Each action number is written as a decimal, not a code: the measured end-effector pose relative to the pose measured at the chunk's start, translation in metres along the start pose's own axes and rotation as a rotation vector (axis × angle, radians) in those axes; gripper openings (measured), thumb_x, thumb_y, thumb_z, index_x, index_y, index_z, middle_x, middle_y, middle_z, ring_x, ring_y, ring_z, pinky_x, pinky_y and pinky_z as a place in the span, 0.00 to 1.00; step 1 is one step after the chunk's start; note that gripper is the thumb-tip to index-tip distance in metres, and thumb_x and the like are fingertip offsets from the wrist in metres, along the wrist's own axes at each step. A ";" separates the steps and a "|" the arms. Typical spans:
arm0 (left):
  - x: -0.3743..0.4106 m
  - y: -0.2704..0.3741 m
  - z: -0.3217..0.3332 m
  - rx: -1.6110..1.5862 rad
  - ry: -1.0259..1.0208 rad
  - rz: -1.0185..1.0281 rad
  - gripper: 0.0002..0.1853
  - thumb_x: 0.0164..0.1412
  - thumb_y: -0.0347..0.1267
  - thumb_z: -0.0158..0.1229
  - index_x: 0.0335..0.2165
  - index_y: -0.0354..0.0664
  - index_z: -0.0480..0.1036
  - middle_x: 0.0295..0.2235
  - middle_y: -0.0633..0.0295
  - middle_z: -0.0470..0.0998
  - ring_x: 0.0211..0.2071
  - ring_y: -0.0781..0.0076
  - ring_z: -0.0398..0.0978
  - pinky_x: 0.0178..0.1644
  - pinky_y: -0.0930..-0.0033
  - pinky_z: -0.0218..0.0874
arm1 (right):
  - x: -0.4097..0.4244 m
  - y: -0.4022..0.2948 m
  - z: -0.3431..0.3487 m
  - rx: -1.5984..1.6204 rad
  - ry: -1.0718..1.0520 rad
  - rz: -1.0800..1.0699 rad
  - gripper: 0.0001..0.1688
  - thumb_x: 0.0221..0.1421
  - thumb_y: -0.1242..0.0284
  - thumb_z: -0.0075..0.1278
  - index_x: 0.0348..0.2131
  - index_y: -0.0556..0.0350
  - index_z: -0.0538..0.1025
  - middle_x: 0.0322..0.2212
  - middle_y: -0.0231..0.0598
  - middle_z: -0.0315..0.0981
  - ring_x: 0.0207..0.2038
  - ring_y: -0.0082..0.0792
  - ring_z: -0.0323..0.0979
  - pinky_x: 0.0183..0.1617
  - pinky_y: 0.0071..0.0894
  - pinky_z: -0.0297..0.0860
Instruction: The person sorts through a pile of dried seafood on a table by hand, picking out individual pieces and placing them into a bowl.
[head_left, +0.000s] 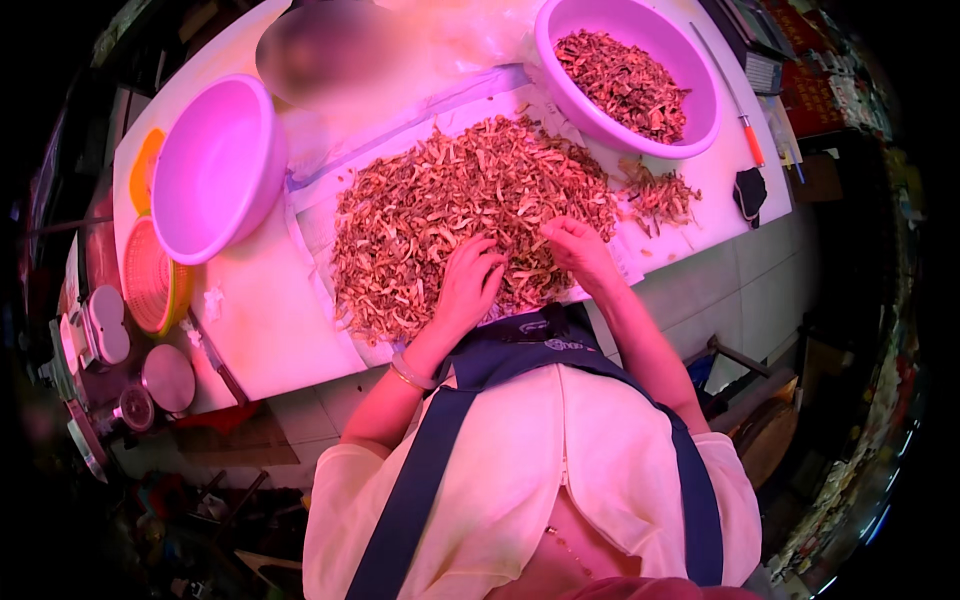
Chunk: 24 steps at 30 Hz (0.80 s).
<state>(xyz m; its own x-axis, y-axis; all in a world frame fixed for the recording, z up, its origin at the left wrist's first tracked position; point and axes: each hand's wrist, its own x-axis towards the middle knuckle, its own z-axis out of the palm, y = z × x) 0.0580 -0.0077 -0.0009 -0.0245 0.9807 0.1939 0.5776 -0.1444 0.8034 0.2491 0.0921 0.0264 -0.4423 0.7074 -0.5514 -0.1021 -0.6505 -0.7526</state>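
Observation:
A broad heap of dried, brownish strips (420, 225) is spread on paper sheets on the table before me. Over its near part is my left hand (471, 279), wearing a bangle at the wrist, its fingers curled and apart with no strip visible in them. My right hand (579, 249) hovers at the heap's right side, thumb and forefinger close together. Whether a small strip is between those fingertips is too fine to tell. A smaller pile of thin strips (660, 196) lies just beyond the right hand, beside the main heap.
A purple basin (630, 142) at back right holds more strips; another purple basin (214, 169) stands left. Near it are an orange-yellow basket (154, 277), a knife (217, 360) and a scale (109, 326). A red-handled rod (752, 142) and a black item (750, 195) lie far right.

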 end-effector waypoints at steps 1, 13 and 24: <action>0.002 0.002 0.000 -0.034 0.019 -0.004 0.07 0.54 0.28 0.56 0.34 0.40 0.73 0.44 0.53 0.71 0.52 0.51 0.64 0.57 0.54 0.53 | 0.000 -0.001 0.002 0.025 -0.017 0.003 0.07 0.54 0.70 0.55 0.30 0.52 0.73 0.13 0.15 0.55 0.13 0.11 0.49 0.16 0.15 0.43; 0.005 0.001 -0.003 -0.090 0.026 -0.073 0.08 0.56 0.27 0.53 0.36 0.37 0.73 0.44 0.51 0.72 0.48 0.54 0.68 0.53 0.60 0.58 | 0.020 0.034 0.004 -0.532 -0.097 -0.186 0.05 0.52 0.73 0.55 0.28 0.57 0.75 0.22 0.24 0.71 0.25 0.13 0.66 0.28 0.15 0.64; -0.004 -0.011 -0.023 -0.021 0.076 -0.142 0.08 0.56 0.26 0.53 0.36 0.37 0.73 0.44 0.53 0.72 0.47 0.55 0.69 0.52 0.61 0.59 | 0.025 0.005 0.018 -0.031 -0.085 0.055 0.15 0.61 0.75 0.38 0.46 0.56 0.70 0.21 0.26 0.65 0.19 0.17 0.58 0.21 0.14 0.54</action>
<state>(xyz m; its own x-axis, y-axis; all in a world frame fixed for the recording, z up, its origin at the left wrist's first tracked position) 0.0330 -0.0133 0.0019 -0.1667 0.9788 0.1194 0.5472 -0.0089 0.8370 0.2214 0.1019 0.0150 -0.5209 0.6441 -0.5601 -0.0484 -0.6774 -0.7340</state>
